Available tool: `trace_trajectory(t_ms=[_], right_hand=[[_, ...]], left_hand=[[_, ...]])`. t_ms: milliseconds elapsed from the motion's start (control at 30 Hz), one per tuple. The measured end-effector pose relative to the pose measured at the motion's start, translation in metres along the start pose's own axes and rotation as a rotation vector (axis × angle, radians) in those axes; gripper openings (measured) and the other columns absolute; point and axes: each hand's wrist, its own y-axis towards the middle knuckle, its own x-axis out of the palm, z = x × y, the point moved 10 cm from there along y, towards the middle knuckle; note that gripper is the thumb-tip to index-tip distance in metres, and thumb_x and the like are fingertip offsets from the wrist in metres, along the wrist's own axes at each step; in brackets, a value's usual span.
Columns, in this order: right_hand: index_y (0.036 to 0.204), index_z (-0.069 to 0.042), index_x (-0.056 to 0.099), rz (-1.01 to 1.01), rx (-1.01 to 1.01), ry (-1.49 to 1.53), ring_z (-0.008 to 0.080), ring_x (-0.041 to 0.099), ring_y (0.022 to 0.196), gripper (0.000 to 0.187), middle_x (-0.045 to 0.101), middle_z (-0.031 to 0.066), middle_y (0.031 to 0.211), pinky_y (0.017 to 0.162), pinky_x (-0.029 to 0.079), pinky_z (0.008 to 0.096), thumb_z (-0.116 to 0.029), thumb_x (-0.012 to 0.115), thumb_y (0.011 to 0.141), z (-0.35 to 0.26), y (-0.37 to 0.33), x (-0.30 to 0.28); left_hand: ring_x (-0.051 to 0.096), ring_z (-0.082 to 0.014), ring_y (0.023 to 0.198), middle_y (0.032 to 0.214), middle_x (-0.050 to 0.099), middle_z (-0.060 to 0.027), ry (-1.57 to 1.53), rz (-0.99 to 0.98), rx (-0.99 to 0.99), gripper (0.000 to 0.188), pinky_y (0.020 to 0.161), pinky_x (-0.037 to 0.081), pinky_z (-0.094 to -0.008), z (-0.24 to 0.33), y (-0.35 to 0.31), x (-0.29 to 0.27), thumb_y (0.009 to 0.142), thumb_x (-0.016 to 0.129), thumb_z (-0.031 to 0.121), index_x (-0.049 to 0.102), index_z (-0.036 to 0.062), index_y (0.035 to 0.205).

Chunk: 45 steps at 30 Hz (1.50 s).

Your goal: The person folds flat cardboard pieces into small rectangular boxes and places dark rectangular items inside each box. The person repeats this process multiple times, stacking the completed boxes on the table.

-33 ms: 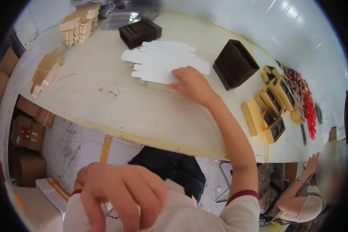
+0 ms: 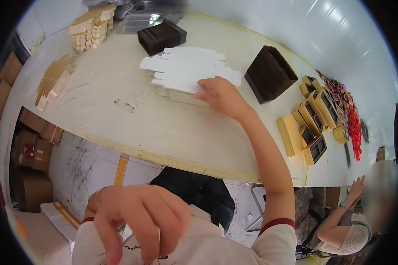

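Note:
A stack of flat white carton blanks [image 2: 181, 66] with stepped tabs lies on the table in front of me. My right hand [image 2: 223, 96] is at its near right edge, fingers bent over the top blank and the thumb at the rim, closed on that edge. Below the top, more layers of the stack show. My left hand [image 2: 141, 218] hangs close to the camera at the lower left, away from the table. Its fingers droop loosely, somewhat apart, and nothing shows in them.
Dark brown boxes [image 2: 269, 75] [image 2: 162, 37] flank the stack. Gold boxes with dark insets [image 2: 311, 112] and red strands [image 2: 353, 132] lie to the right. Tan flat cartons are stacked [image 2: 93, 26] and banded [image 2: 55, 81] at left. Another person's arm [image 2: 336, 216] is at lower right.
The thumb of my right hand has shifted slightly at the stack's near edge, where more of the lower layers show. My left hand has moved a little to the left.

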Motion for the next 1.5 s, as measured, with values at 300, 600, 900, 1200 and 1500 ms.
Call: trace_trajectory(t_ms=[300,600,900,1200,1500], right_hand=[[0.078,-0.001,0.059,0.567,-0.651,-0.717,0.0289,0.064,0.076,0.012,0.062,0.0103,0.075,0.085,0.053,0.0399,-0.010,0.066,0.077,-0.125,-0.141,-0.059],[0.089,-0.003,0.062,0.374,0.191,0.083,0.0273,0.060,0.080,0.017,0.062,0.0092,0.087,0.075,0.052,0.0395,-0.003,0.070,0.075,-0.011,-0.240,0.010],[0.105,0.000,0.064,0.398,-0.224,-0.457,0.0256,0.057,0.095,0.034,0.058,0.0112,0.107,0.077,0.046,0.0361,-0.012,0.071,0.075,-0.054,-0.230,0.030],[0.093,-0.002,0.061,0.154,0.125,-0.062,0.0324,0.056,0.075,0.014,0.056,0.0119,0.079,0.067,0.047,0.0380,0.002,0.059,0.079,-0.013,-0.182,0.015],[0.137,-0.001,0.039,0.350,0.330,0.464,0.0253,0.061,0.071,0.053,0.062,0.0130,0.082,0.070,0.050,0.0299,0.007,0.056,0.087,-0.022,-0.234,0.009]], left_hand=[[0.053,-0.0262,0.094,0.111,0.061,-0.0088,1.628,0.431,-0.079,0.034,0.077,0.044,-0.0386,0.008,-0.018,-0.015,0.079,0.072,0.040,0.065,0.0122,0.098],[0.057,-0.0204,0.073,0.083,0.062,-0.0035,1.185,0.521,-0.718,0.022,0.072,0.044,-0.0351,-0.111,-0.061,-0.068,0.079,0.071,0.012,0.066,0.0114,0.101],[0.056,-0.0266,0.089,0.098,0.060,-0.0052,1.639,0.237,-0.508,0.017,0.080,0.043,-0.0393,-0.118,-0.049,-0.045,0.077,0.071,0.014,0.067,0.0068,0.092],[0.051,-0.0251,0.076,0.078,0.052,-0.0045,1.426,0.216,-0.707,0.012,0.068,0.040,-0.0363,-0.137,-0.042,-0.095,0.077,0.070,0.009,0.063,0.0055,0.086],[0.053,-0.0233,0.067,0.086,0.056,-0.0052,0.909,0.620,-0.886,0.052,0.061,0.046,-0.0338,-0.124,-0.069,-0.052,0.074,0.079,0.038,0.057,0.0055,0.108]])
